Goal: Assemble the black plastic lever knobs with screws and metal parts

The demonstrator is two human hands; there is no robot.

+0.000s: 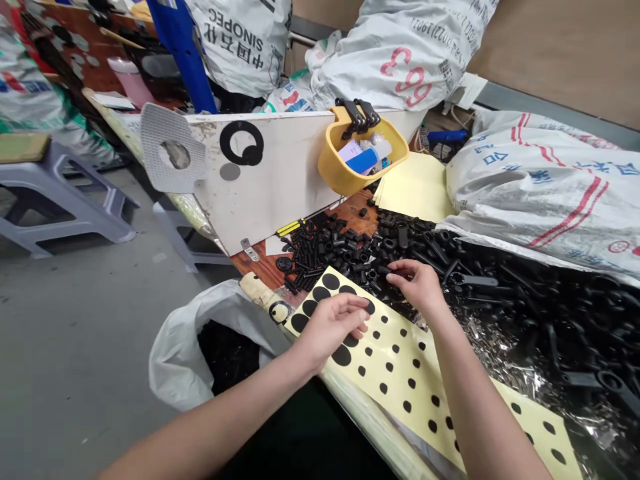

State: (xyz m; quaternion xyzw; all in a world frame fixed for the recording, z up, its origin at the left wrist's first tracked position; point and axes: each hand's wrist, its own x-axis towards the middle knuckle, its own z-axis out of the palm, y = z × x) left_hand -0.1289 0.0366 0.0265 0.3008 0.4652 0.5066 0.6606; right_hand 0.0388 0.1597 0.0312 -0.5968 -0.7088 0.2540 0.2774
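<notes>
My left hand (333,327) is above a pale yellow sheet (373,383), its fingers curled in toward the thumb. Whatever is between those fingers, if anything, is hidden. The sheet carries large black round stickers (300,323) at its far left end and smaller black dots over the rest. Farther right, my right hand (417,287) reaches over the sheet to a pile of small black plastic parts (350,243). Its thumb and forefinger pinch a small black plastic part (384,270) at the pile's near edge.
Long black plastic parts (525,287) are heaped at the right beside a white woven sack (560,180). A yellow basket (333,163) is clipped to a white board (285,187). An open white bag (175,353) with black contents stands below the table edge. Grey stools (65,193) stand left.
</notes>
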